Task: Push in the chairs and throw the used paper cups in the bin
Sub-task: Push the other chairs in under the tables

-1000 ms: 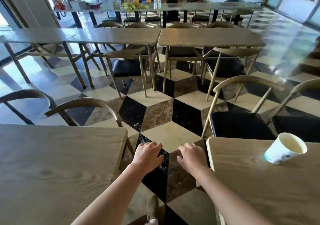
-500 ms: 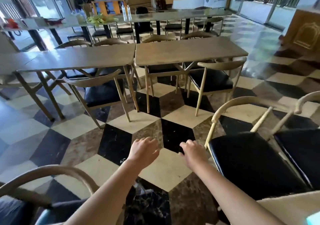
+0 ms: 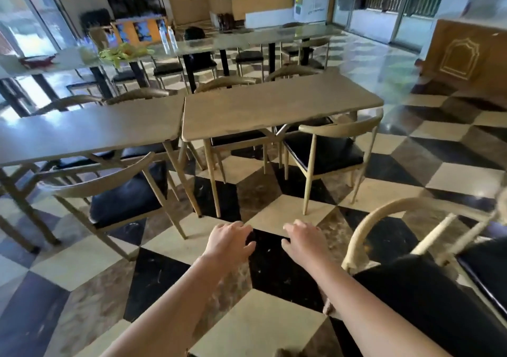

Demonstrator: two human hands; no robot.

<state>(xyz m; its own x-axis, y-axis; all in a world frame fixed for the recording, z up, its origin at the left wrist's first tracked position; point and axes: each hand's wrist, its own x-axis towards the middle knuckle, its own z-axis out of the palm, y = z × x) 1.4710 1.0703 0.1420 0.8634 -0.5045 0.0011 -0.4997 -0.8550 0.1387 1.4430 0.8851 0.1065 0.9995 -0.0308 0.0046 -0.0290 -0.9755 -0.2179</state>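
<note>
Both of my arms reach forward over the checkered floor, palms down. My left hand and my right hand hold nothing, fingers loosely spread. Ahead stand two wooden tables pushed end to end. A wooden chair with a black seat stands pulled out at the left table's front. Another such chair stands out from the right table's front corner. A third chair is close beside my right forearm. No paper cup is in view.
A long glossy table with bottles and green items stands farther back, with dark stools under it. A wooden cabinet is at the far right. Glass doors line the back right. Open floor lies between me and the tables.
The view has moved forward and turned right; the near tables and the paper cup have left the frame. The two tables ahead are closer. My hands stay out in front, holding nothing.
</note>
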